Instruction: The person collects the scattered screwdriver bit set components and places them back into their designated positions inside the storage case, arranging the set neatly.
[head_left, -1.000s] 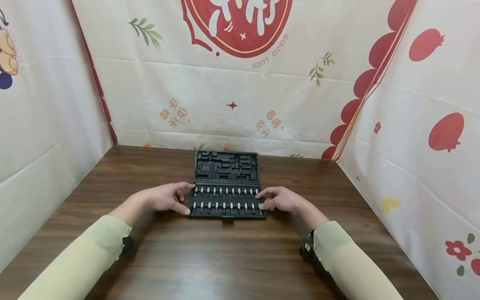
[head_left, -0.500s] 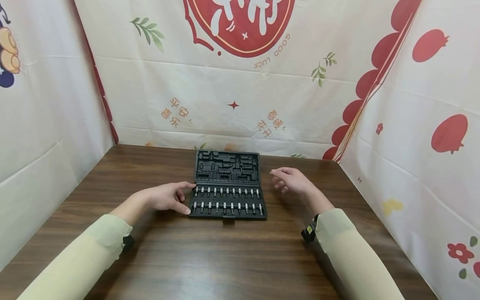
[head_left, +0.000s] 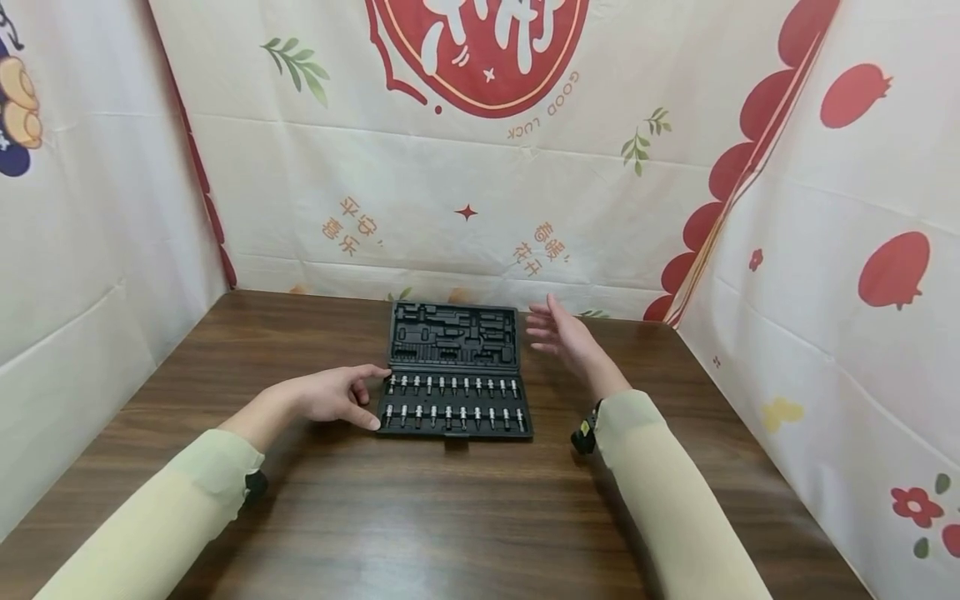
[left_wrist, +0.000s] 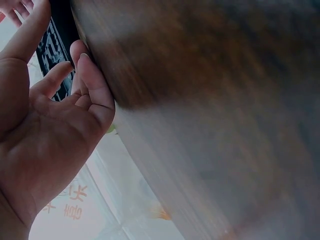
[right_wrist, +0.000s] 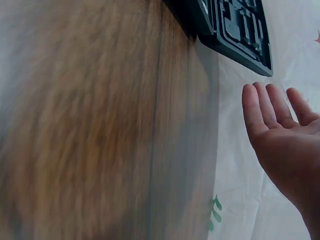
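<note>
A black plastic socket bit case (head_left: 454, 399) lies unfolded on the table, with two rows of silver bit sockets (head_left: 448, 412) in its lower half. Its lid (head_left: 455, 335) leans back and shows moulded hollows. At the case's left edge is my left hand (head_left: 330, 394), thumb tip at the front corner and forefinger stretched to the rear of that edge. Its other fingers bend loosely, as the left wrist view shows. My right hand (head_left: 572, 337) is raised just right of the lid, fingers extended and palm facing the lid, holding nothing. In the right wrist view, the fingertips (right_wrist: 250, 90) are near the lid's corner.
Brown wooden table (head_left: 420, 517) under the case. A patterned cloth (head_left: 465, 167) hangs behind and along both sides of the table. A dark latch tab (head_left: 457, 442) sticks out at the case's front. Both wrists carry black strapped devices.
My right hand has left the case's right edge, moved up and back beside the lid, and its fingers have straightened. The left hand stays at the left edge. The case has barely moved.
</note>
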